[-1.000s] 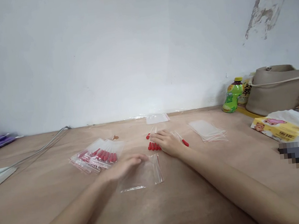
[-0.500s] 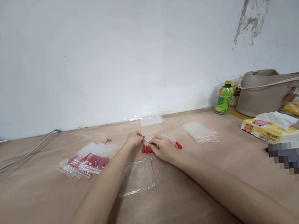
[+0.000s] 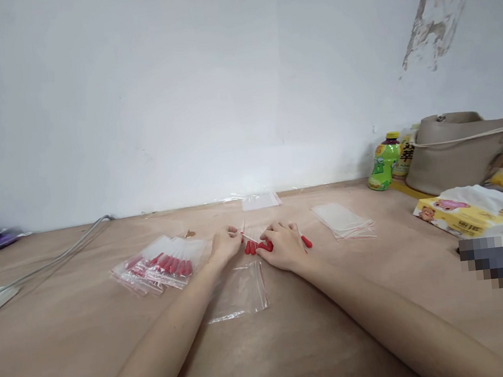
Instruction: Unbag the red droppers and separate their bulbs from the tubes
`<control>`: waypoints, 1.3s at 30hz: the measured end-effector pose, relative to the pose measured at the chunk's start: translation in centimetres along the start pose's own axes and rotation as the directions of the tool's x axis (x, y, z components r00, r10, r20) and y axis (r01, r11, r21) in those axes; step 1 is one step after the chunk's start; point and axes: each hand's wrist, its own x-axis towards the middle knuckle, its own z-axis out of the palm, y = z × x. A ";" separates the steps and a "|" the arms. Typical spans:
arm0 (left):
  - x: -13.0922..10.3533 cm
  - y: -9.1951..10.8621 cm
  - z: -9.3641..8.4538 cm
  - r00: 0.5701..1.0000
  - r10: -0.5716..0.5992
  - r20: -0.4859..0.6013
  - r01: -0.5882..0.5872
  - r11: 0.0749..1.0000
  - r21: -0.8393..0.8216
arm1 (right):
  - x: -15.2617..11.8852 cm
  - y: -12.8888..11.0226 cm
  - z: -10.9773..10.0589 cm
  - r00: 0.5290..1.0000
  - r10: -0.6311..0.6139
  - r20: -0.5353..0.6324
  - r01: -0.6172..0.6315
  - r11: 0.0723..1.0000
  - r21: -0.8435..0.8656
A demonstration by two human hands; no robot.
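My left hand point(image 3: 227, 243) is closed, its fingertips pinching the thin pale end of a dropper. The red rubber bulb point(image 3: 265, 246) of what looks like the same dropper is under the thumb and fingers of my right hand point(image 3: 287, 248), which is closed around it. Between the hands, several more droppers with red bulbs point(image 3: 250, 248) lie side by side on the table. Another red-bulbed dropper point(image 3: 306, 241) shows just right of my right hand, partly hidden by it. A clear zip bag point(image 3: 240, 294) lies flat in front, partly under my left forearm.
Zip bags filled with red-bulbed droppers point(image 3: 163, 264) are piled at left. A stack of flat zip bags point(image 3: 343, 221) lies at right, another bag point(image 3: 260, 201) by the wall. Further right stand a green bottle point(image 3: 384, 162), tissue pack point(image 3: 465, 214) and grey-beige bag point(image 3: 455, 155). A cable point(image 3: 69, 251) runs left.
The view has swung slightly left. My right hand has reached a little further over the droppers, and a red bulb now shows at its thumb. The left hand keeps its pinch.
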 end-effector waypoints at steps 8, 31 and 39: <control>0.2 -0.8 0.0 0.998 -0.036 -0.059 0.034 0.999 -0.038 | 0.5 -0.5 0.6 0.994 0.112 -0.009 -0.112 0.991 -0.071; -5.9 -2.7 -3.6 0.921 0.379 0.087 -0.387 0.914 0.120 | -1.8 -3.1 -1.2 0.999 0.028 -0.036 -0.025 0.998 0.065; -6.5 -4.0 -3.7 0.858 0.459 0.232 -0.493 0.862 0.117 | -4.3 -4.2 -1.1 0.955 0.185 0.231 -0.196 0.980 0.030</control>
